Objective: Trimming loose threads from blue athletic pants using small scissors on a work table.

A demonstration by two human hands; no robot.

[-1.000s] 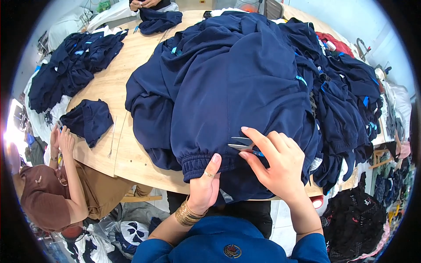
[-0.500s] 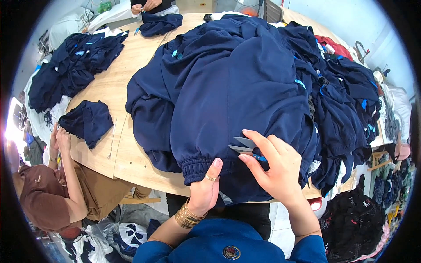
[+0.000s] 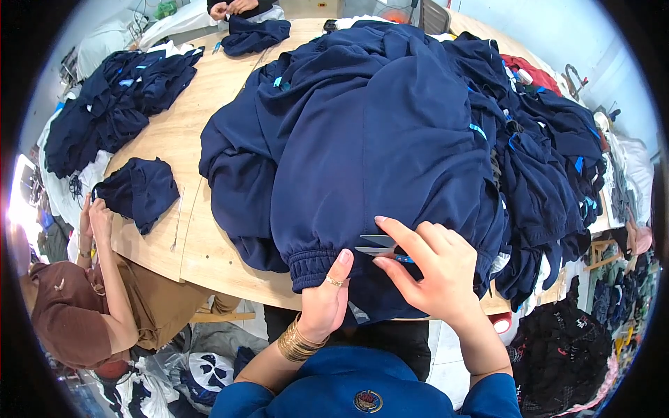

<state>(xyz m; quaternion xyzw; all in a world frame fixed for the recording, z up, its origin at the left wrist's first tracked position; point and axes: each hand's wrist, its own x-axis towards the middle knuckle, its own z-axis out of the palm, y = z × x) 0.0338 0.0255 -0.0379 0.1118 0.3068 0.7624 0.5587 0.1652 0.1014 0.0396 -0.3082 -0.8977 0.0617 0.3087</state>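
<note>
A large navy garment (image 3: 327, 174) lies heaped over the table in front of me, its gathered elastic cuff (image 3: 312, 269) at the near edge. My left hand (image 3: 326, 301) grips that cuff, thumb on top and the fingers hidden inside or under the cloth. In my right hand (image 3: 439, 268) is a pair of thread snips (image 3: 380, 245) with grey blades and a blue handle. The parted blades point left, just right of my left thumb and close over the fabric. Whether they touch a thread cannot be made out.
More navy garments are piled at the right (image 3: 540, 167) and far left (image 3: 118, 104). A co-worker in a brown top (image 3: 77, 313) handles a small navy piece (image 3: 143, 191) at the left. Another person's hands (image 3: 233, 8) work at the far edge of the wooden table (image 3: 160, 146).
My right hand has moved the snips slightly left and down, nearer my left thumb, and their blades have drawn closer together. My left hand keeps its hold on the cuff.
</note>
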